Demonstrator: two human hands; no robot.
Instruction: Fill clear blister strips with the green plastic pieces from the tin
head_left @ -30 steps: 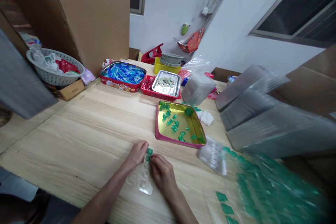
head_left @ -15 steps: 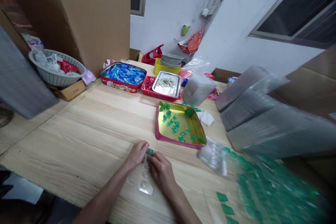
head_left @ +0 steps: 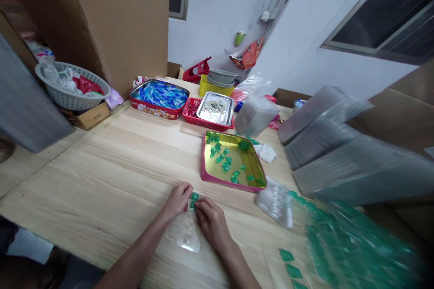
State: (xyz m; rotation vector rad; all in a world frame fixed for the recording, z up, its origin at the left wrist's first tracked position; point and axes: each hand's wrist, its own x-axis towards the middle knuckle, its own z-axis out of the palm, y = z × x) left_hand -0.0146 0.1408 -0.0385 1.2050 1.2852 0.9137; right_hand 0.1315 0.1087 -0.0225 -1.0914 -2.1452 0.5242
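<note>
Item 1. White perforated plastic basket [head_left: 73,99], stuffed with crumpled wrappings; far up and left of the left hand, at the table's back edge.

Item 2. Red rectangular tin [head_left: 156,111] of blue plastic pieces; well beyond the left hand.

Item 3. Left hand [head_left: 178,201]: fingers curled down, tips gripping the far end of item 4.

Item 4. Clear plastic blister tray [head_left: 188,235], flat on the pale wooden table [head_left: 111,176], between the two hands and running back toward the wrists.

Item 5. Small green faceted piece [head_left: 194,197], at the tray's far end, where both sets of fingertips meet.

Item 6. Right hand [head_left: 212,221]: fingertips drawn together on item 5 (whether the piece is seated in its pocket cannot be told).

Item 7. Pink-rimmed, gold-lined metal tin [head_left: 230,186], scattered with more green pieces; just beyond the right hand.

Item 8. Spare clear blister trays [head_left: 276,201]; right of the right hand.

Item 9. Filled green blister sheets [head_left: 339,244]; farther right, blurred.
</note>
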